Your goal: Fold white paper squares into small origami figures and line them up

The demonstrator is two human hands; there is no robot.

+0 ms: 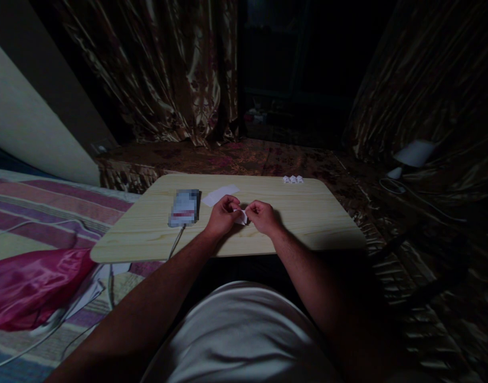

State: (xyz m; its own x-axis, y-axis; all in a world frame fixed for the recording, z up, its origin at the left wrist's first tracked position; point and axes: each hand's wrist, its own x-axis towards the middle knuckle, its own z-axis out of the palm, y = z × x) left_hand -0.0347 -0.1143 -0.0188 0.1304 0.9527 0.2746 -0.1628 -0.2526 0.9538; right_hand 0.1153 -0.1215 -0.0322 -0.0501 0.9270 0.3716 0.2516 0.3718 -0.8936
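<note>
Between both hands, just above the middle of the wooden table (148, 242), is a small piece of white paper (241, 217) that looks folded. My left hand (224, 214) pinches its left side, and my right hand (263, 215) pinches the right edge. The fingers hide part of the paper, so its exact shape is unclear. Beyond my left hand lie flat white paper strips (220, 194). Near the table's far right edge sit several small folded white paper pieces (293, 180) in a row.
A blurred phone-like device (183, 207) lies on the table's left, with a cable (176, 242) running off the near edge. Left of the table is a striped bed (124, 198) with a pink satin bag (36, 287). A white lamp (415, 153) stands at right; curtains (180, 69) hang behind.
</note>
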